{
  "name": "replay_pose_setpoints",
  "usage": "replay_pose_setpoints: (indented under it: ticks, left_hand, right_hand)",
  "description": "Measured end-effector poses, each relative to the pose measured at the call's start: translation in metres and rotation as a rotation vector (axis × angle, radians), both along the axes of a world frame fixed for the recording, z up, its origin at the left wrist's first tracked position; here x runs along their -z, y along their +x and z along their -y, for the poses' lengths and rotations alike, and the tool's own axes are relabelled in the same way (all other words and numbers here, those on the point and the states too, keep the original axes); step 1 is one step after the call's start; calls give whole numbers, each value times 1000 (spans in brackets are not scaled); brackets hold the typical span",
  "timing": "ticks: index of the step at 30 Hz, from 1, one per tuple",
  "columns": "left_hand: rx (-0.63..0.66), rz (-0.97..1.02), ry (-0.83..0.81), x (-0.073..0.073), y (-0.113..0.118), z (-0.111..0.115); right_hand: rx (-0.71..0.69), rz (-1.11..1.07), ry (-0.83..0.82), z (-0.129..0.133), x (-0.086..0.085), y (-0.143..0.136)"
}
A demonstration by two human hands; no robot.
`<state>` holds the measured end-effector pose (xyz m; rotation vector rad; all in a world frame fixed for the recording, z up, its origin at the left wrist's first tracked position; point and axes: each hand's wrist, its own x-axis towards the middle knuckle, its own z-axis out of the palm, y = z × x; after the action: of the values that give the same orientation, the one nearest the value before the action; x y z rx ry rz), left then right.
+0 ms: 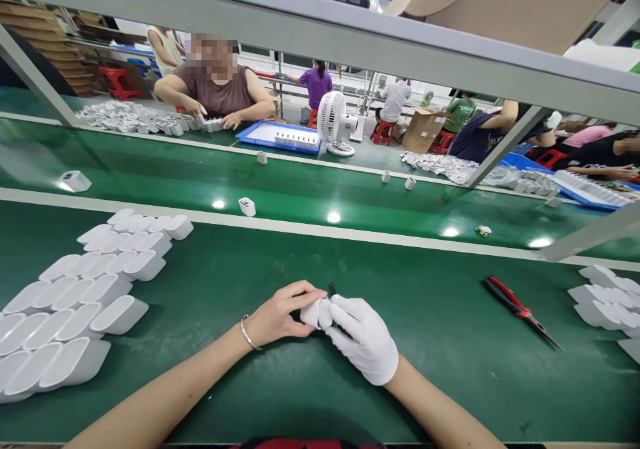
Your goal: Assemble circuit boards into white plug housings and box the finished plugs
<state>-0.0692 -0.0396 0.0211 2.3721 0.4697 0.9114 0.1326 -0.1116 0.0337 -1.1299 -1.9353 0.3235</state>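
Near the front middle of the green bench, my bare left hand is closed around a small white plastic housing with a rounded end. My right hand, in a white glove, has its fingers bent and pressed against the right end of that housing. A short dark tip pokes up beside the gloved fingers; the rest of it is hidden. To the right lie long-nose pliers with red and black handles, apart from both hands.
Rows of white housings stand at the left, more housings at the right edge. Past a pale rail runs a green belt carrying scattered housings and a small board. A shelf beam crosses overhead. Opposite, a person works beside a fan.
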Motion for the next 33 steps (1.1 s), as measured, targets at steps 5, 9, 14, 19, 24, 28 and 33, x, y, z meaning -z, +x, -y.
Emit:
replay_pose_setpoints:
  ticks: [5,9,14,19,24,28,33]
  left_hand:
    - [2,29,-5,2,2,1]
    - [9,30,-2,4,2,2]
    - [-5,24,26,3,1,-1]
    - [-31,51,23,1,3,1]
    - [-20,71,95,1,3,1]
    - [-14,53,90,1,1,-2]
    - [-9,57,64,2,-1,-3]
  right_hand:
    - [-49,24,-60,1,-1,-1]
    - [-46,3,-59,2,-6,1]
    - [-5,-29,-41,4,-15,-2]
    - [-145,-3,-116,4,-25,-7]
    - [-46,-115,-107,6,-22,-2]
    - [3,-221,-140,9,-19,2]
    - [-80,-267,-233,8,-19,-1]
